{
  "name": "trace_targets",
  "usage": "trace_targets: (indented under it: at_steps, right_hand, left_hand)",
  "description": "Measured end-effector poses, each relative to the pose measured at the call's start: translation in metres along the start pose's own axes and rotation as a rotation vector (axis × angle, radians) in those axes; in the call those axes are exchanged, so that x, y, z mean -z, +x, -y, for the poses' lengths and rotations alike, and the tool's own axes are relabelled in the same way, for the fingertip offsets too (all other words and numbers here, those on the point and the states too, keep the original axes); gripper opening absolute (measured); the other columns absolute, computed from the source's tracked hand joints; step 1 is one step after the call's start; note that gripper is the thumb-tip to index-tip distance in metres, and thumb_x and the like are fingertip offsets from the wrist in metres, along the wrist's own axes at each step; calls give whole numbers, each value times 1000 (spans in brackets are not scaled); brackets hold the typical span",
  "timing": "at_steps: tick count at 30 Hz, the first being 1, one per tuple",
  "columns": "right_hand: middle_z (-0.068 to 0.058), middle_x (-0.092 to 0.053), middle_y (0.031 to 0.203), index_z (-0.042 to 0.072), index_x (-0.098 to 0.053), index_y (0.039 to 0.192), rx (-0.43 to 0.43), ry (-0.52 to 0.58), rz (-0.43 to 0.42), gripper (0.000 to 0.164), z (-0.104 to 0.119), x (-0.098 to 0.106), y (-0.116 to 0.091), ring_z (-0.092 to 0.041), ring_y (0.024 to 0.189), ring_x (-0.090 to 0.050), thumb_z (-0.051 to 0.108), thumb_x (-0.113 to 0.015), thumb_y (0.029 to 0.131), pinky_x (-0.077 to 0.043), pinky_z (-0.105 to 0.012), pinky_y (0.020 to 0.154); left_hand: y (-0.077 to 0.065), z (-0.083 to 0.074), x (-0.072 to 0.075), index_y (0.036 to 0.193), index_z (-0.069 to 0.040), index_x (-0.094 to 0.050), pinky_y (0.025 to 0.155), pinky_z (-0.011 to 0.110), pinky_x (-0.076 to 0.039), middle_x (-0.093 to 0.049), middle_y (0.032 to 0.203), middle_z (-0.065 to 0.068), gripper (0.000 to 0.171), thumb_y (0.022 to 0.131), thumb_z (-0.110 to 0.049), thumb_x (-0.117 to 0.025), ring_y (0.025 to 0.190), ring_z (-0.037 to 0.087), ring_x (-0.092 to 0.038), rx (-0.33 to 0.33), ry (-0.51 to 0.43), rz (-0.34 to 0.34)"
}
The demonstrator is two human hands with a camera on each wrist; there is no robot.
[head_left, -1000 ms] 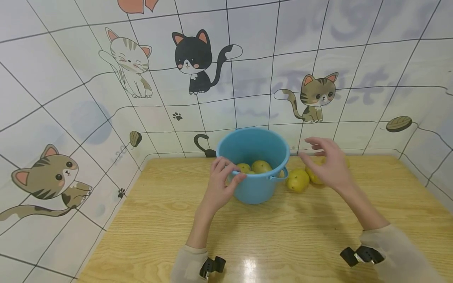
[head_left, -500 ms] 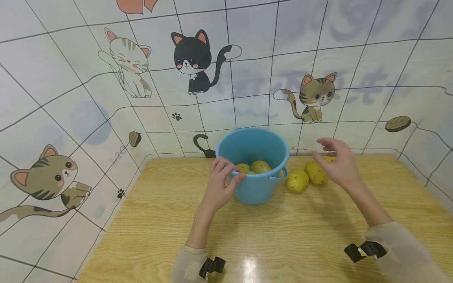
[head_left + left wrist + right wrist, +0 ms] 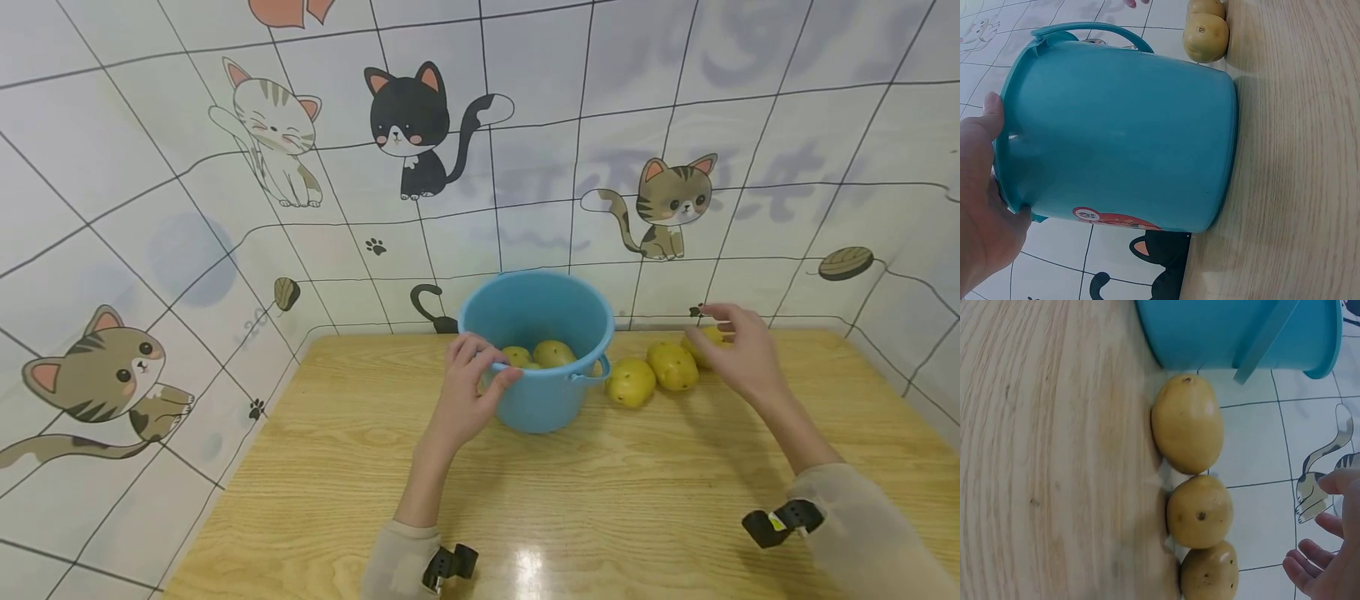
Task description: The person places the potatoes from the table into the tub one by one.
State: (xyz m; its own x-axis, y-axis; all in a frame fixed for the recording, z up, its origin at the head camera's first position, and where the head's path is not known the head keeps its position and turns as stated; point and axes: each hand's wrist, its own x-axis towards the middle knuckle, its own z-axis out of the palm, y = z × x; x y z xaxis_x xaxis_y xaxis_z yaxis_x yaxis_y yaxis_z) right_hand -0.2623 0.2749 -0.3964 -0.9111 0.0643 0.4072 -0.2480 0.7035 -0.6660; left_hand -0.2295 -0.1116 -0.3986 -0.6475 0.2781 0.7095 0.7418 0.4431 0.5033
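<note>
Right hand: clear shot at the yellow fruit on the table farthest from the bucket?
Likely yes: the right hand looks empty, just above the end fruit, with nothing visible between them; the blue bucket stands off to the side.

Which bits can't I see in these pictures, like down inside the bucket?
- Head view: how many yellow fruits are inside; the near wall of the blue bucket hides the bottom.
- Right wrist view: part of the last fruit, cut by the bottom edge, and of the right hand, cut by the right edge.
- Left wrist view: the red label's words, too small.
</note>
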Motion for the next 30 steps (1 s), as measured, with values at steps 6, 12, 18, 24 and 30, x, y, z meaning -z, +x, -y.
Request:
trace_targets:
  at_steps: [6, 12, 18, 24, 30]
  right_hand:
    - [-38, -44, 135, -8, -49, 137, -28, -58, 54, 55, -14, 0, 1, -56, 116, -46, 31, -60, 101, -39, -68, 90]
    - [-43, -38, 135, -9, -46, 139, -72, -113, 108, 58, -36, -4, 1, -58, 123, -36, 35, -57, 102, -34, -72, 91]
    - [-45, -31, 137, -8, -42, 142, -114, -147, 130, 63, -54, -4, 0, -60, 124, -30, 38, -56, 102, -30, -74, 92]
    - [-47, -25, 139, -6, -39, 146, -145, -158, 155, 66, -59, -6, 3, -64, 124, -26, 42, -53, 103, -30, -76, 90]
    - [-48, -21, 140, -4, -37, 148, -169, -183, 189, 67, -62, -10, 7, -67, 125, -23, 44, -51, 103, -30, -77, 90]
  left_hand:
    - [-1, 1, 1, 88, -10, -66, 105, 47, -29, -51, 95, 2, 51, 98, -58, -50, 114, 28, -40, 1, -3, 0]
    - [-2, 2, 0, 88, -10, -66, 105, 47, -28, -52, 95, 1, 51, 99, -58, -51, 114, 27, -41, 0, 2, 1]
    - [-1, 2, -1, 88, -10, -66, 105, 47, -28, -51, 95, 1, 51, 99, -58, -50, 113, 27, -41, -3, 3, 2]
    - [0, 0, 0, 88, -10, -65, 105, 47, -28, -51, 95, 2, 50, 99, -56, -50, 113, 27, -41, -10, 3, 0]
    - [0, -1, 0, 89, -10, -65, 105, 47, -28, -51, 95, 1, 49, 100, -56, -50, 113, 27, -40, -9, 8, 5]
